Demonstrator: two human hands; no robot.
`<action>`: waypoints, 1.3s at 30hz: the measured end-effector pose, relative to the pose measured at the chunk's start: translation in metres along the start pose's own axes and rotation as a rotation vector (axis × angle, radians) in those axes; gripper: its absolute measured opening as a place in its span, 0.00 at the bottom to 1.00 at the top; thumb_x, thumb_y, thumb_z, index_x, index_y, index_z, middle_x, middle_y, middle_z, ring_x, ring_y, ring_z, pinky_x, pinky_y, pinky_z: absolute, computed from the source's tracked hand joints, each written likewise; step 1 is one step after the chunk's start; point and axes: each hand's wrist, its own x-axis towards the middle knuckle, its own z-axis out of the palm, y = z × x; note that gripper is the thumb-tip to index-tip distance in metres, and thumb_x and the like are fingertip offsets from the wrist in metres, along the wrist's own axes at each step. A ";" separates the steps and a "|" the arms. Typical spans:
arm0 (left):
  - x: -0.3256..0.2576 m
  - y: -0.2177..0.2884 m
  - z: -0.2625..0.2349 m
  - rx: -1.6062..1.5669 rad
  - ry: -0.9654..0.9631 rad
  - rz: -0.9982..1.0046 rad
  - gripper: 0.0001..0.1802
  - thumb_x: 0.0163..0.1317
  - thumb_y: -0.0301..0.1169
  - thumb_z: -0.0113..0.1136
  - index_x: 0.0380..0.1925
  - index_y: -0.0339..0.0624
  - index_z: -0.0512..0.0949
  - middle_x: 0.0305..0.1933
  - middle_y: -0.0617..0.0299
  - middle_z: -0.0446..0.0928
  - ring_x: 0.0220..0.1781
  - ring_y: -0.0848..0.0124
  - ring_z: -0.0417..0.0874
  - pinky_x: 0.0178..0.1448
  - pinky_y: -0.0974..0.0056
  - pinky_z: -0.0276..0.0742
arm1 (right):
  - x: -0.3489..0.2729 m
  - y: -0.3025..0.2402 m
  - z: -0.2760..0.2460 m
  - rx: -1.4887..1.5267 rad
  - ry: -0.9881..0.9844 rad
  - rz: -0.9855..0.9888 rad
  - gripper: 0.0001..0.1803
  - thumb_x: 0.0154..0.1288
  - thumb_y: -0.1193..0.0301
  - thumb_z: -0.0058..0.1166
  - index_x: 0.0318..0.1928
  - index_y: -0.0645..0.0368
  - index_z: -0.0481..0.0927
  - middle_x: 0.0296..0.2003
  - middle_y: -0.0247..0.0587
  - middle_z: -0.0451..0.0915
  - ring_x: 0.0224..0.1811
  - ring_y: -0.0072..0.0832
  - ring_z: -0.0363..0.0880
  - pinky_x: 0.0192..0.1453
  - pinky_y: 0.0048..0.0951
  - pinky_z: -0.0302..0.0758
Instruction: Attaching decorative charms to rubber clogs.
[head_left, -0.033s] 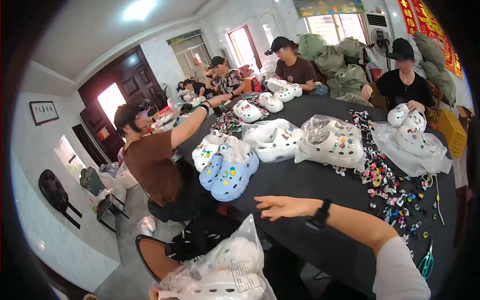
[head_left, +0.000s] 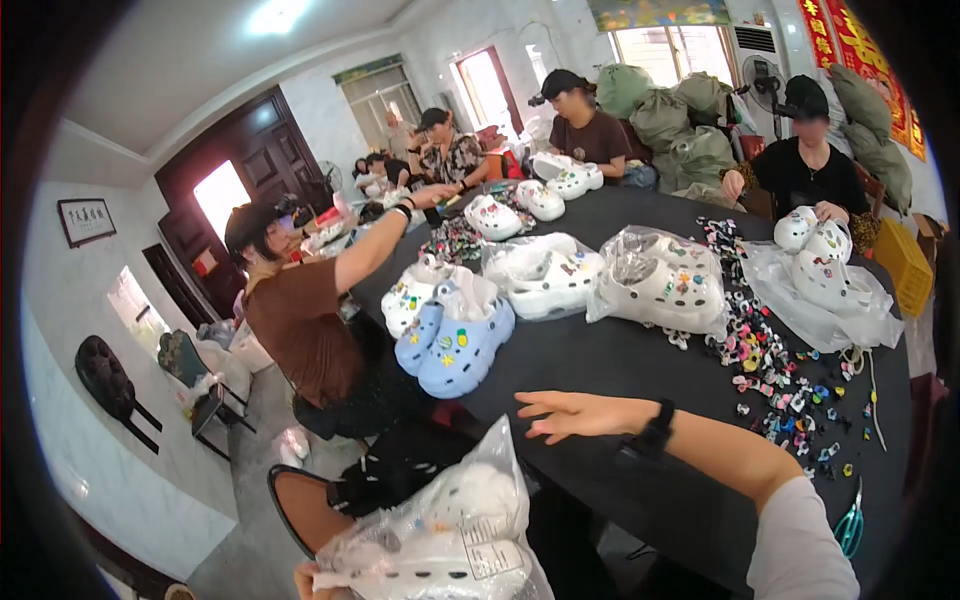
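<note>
- Tiny shifts since the earlier frame: we see the bagged white clogs [head_left: 440, 540] ride slightly higher and the right hand [head_left: 572, 414] drift a touch rightward.
- Left hand [head_left: 306, 582]: fingers appear to pinch the bag's lower left side; most of the hand is cut off, so we can't tell how firmly.
- The bagged pair is off the table, low in front of the wearer, tilted, one film corner pointing up.
- Risk, we judge: slick film plus a lopsided load on one hand could let the bag slip or swing.
- Also, a careless leftward sweep could bump the blue clogs [head_left: 463, 350] near the edge of the black table [head_left: 600, 350].
- Right hand: empty, fingers spread and stretched leftward, above the table's near edge; forearm comes from lower right, elbow bent, black wristband [head_left: 657, 425] on.
- Farther out: two more bagged pairs [head_left: 552, 275], loose charms [head_left: 760, 350], teal-handled scissors [head_left: 850, 528] beside our right elbow, co-workers seated around.
</note>
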 end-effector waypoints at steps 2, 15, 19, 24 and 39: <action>0.011 0.002 0.033 -0.124 0.029 0.076 0.16 0.61 0.25 0.51 0.49 0.35 0.74 0.41 0.58 0.79 0.33 0.73 0.77 0.38 0.71 0.74 | -0.052 -0.008 0.000 0.081 0.013 -0.059 0.39 0.76 0.58 0.48 0.77 0.54 0.44 0.73 0.54 0.55 0.68 0.36 0.67 0.67 0.37 0.70; -0.024 0.008 0.253 -0.569 -0.432 -0.206 0.14 0.54 0.17 0.57 0.40 0.40 0.69 0.46 0.59 0.72 0.51 0.64 0.75 0.59 0.57 0.70 | -0.219 0.035 0.045 0.064 -0.039 0.144 0.38 0.75 0.66 0.51 0.75 0.59 0.45 0.70 0.48 0.62 0.62 0.30 0.74 0.64 0.32 0.73; -0.049 0.025 0.258 -0.573 -0.961 -0.478 0.23 0.56 0.19 0.58 0.51 0.40 0.64 0.56 0.52 0.70 0.62 0.57 0.72 0.67 0.45 0.68 | -0.224 0.034 0.057 0.403 0.295 0.102 0.46 0.74 0.67 0.52 0.77 0.55 0.32 0.73 0.52 0.55 0.63 0.38 0.73 0.62 0.36 0.75; -0.058 0.070 0.226 -0.393 -1.210 -0.635 0.30 0.56 0.19 0.59 0.60 0.36 0.62 0.63 0.45 0.67 0.68 0.54 0.69 0.74 0.47 0.61 | -0.219 0.042 0.047 0.659 0.421 0.120 0.51 0.73 0.60 0.54 0.76 0.60 0.29 0.69 0.53 0.62 0.62 0.40 0.75 0.59 0.39 0.77; 0.027 -0.117 0.246 0.227 -1.261 -0.290 0.28 0.60 0.27 0.68 0.58 0.38 0.67 0.52 0.61 0.76 0.54 0.72 0.77 0.59 0.65 0.73 | -0.185 0.048 0.015 0.696 0.647 0.078 0.20 0.73 0.57 0.53 0.61 0.46 0.72 0.51 0.28 0.79 0.51 0.23 0.77 0.53 0.32 0.75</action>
